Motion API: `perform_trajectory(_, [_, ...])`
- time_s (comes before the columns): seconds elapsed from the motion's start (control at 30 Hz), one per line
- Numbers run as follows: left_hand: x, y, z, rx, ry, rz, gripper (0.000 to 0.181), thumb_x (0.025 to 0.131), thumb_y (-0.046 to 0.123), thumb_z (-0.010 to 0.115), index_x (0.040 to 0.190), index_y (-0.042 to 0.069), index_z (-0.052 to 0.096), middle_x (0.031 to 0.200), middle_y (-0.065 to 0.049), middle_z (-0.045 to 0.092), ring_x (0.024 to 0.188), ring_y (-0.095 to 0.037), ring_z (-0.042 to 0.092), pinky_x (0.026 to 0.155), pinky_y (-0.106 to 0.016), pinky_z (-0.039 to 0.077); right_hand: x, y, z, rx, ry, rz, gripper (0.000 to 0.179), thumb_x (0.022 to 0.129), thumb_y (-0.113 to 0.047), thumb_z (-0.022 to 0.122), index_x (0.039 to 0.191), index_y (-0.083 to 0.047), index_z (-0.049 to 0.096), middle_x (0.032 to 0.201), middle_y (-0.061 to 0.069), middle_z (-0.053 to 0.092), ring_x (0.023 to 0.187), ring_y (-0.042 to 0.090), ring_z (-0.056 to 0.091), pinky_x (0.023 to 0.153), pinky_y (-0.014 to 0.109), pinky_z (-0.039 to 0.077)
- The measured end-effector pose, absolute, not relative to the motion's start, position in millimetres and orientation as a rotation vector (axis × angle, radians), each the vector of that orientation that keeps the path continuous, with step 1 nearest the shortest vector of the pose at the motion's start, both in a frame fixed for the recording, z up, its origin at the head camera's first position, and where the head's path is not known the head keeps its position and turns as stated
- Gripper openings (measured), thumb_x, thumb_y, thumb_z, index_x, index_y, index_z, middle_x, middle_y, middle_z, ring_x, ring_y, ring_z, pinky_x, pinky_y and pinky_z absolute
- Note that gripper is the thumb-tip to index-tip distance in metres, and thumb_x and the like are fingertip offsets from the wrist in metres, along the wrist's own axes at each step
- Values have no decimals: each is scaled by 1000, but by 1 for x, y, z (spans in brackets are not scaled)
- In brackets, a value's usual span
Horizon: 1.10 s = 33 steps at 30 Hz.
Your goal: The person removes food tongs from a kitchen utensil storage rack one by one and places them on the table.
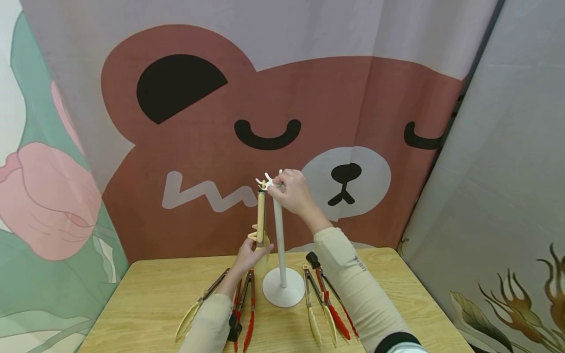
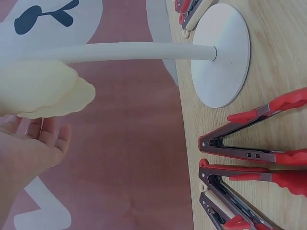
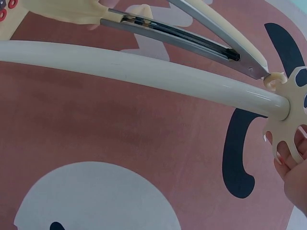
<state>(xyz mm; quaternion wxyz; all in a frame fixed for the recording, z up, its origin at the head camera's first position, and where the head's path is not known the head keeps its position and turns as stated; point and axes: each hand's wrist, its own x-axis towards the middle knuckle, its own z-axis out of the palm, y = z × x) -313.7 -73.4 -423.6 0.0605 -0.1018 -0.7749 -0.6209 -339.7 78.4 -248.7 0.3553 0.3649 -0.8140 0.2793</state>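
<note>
A white stand with a round base and a hooked top rises from the table. Cream-coloured tongs hang along its left side, their end ring on one hook. My left hand holds the tongs low down, near their scalloped cream heads; the fingers lie close beneath these in the left wrist view. Up at the stand's top, my right hand pinches the hooked piece, on the side away from the tongs. The right fingertips are partly hidden behind the hooks in the right wrist view.
On the wooden table, more tongs lie either side of the base: cream tongs and red tongs to the left, cream tongs and red tongs to the right. A bear-print curtain hangs behind.
</note>
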Motion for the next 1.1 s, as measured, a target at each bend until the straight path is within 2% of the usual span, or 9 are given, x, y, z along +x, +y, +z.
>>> perform_trajectory(0.1, [-311, -75, -422, -314, -2335, -1913, 37, 82, 29, 63, 107, 4, 51, 106, -9, 52, 106, -27, 45, 84, -43, 38, -339, 79, -249, 943, -2106, 721, 22, 75, -22, 55, 76, -2, 65, 74, 6, 59, 75, 21, 54, 84, 38, 38])
perform_trajectory(0.17, [-306, -75, -417, -330, -2311, -1949, 33, 83, 23, 62, 105, 1, 51, 101, -11, 52, 94, -24, 49, 77, -38, 41, -339, 79, -249, 943, -2107, 716, 22, 75, -22, 56, 76, -2, 65, 74, 6, 59, 75, 21, 54, 84, 38, 38])
perform_trajectory(0.33, [-293, -75, -405, -364, -2226, -1998, 26, 83, 12, 59, 101, -5, 49, 89, -10, 53, 75, -17, 49, 66, -31, 42, -340, 79, -250, 941, -2100, 707, 23, 75, -22, 55, 76, -1, 65, 74, 6, 58, 75, 21, 54, 85, 38, 38])
perform_trajectory(0.6, [-305, -77, -421, -341, -2188, -1972, 26, 82, 12, 58, 99, -3, 46, 83, -6, 48, 70, -14, 45, 62, -29, 40, -339, 78, -249, 932, -2116, 720, 23, 75, -22, 55, 76, -1, 64, 75, 6, 58, 75, 21, 54, 86, 37, 37])
perform_trajectory(0.77, [-305, -78, -425, -350, -2155, -1961, 22, 82, 6, 56, 99, -6, 48, 85, -8, 53, 70, -15, 48, 61, -29, 42, -339, 77, -250, 933, -2114, 720, 22, 75, -21, 55, 77, -1, 65, 74, 5, 58, 75, 21, 54, 86, 37, 37])
perform_trajectory(1.1, [-286, -80, -396, -386, -2085, -1903, 18, 79, -5, 51, 96, -10, 51, 85, -16, 56, 68, -12, 50, 60, -26, 43, -342, 77, -251, 945, -2071, 711, 23, 75, -22, 52, 74, -2, 64, 73, 6, 58, 73, 21, 54, 86, 38, 37])
